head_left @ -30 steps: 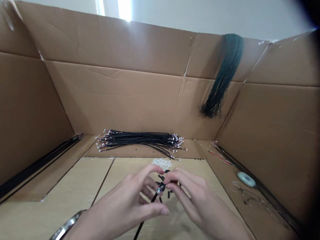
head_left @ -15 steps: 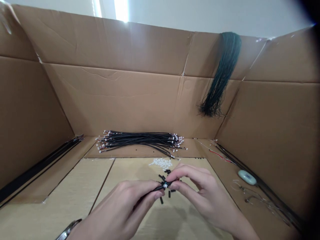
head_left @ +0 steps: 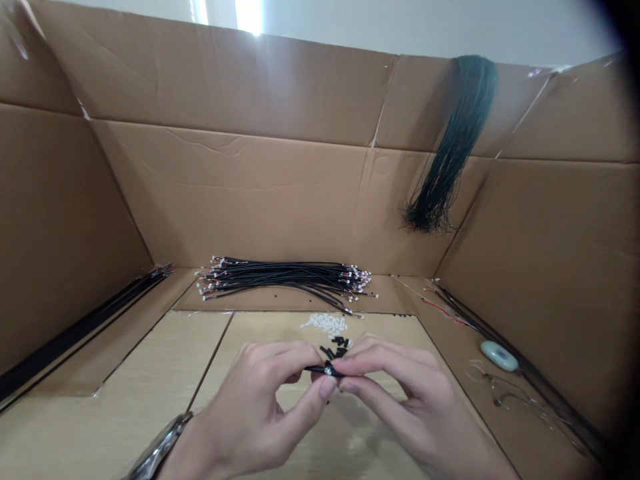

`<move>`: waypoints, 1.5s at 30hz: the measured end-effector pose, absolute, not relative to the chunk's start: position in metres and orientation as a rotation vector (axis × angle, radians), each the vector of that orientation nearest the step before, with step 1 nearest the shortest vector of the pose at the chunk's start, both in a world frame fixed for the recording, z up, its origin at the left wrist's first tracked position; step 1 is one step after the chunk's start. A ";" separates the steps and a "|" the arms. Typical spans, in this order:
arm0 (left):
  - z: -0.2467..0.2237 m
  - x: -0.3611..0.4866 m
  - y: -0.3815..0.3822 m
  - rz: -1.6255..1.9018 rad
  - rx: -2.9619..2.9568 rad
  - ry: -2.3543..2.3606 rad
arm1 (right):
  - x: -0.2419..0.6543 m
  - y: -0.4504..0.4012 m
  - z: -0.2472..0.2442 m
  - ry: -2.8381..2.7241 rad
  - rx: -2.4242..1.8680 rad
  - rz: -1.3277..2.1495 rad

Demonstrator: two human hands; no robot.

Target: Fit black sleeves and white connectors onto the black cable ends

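Note:
My left hand and my right hand meet over the board, each closed in a pinch. Between their fingertips is a thin black cable with a small shiny, whitish spot along it. My left thumb presses beside that spot, while my right thumb and forefinger grip the dark part just to its right. Fingers hide much of the cable. Short black tube pieces lie scattered just beyond and partly beneath the hands. Behind them is a heap of small white connector pieces.
A bundle of black cables with white connectors lies along the back cardboard wall. Dark green strands hang over it. Long black tubes line the left side. A pale oval object and loose wires are at right.
My left hand has rotated and its thumb has moved right, up against the shiny spot. My right fingers have shifted slightly along the cable. The view has tilted a little.

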State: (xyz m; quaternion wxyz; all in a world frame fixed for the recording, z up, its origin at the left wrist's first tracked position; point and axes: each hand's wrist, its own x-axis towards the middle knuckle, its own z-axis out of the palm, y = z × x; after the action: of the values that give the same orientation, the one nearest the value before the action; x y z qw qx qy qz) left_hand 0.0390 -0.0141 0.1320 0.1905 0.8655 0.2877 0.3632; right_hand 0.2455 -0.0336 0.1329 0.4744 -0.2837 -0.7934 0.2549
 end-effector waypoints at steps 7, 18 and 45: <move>0.125 0.038 -0.013 1.081 2.495 0.878 | 0.238 -0.036 0.130 -1.979 -0.516 0.349; 0.129 0.038 -0.016 1.182 2.479 0.796 | 0.229 -0.038 0.128 -1.905 -0.442 0.171; 0.143 0.028 -0.032 1.088 2.646 0.798 | 0.224 -0.053 0.125 -1.857 -0.609 0.011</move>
State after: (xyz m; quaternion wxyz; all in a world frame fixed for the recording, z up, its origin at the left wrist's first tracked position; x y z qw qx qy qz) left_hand 0.0277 -0.0317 0.1425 0.0856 0.8876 0.2676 0.3651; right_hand 0.2240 -0.0529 0.1248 0.5594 -0.2583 -0.7876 0.0047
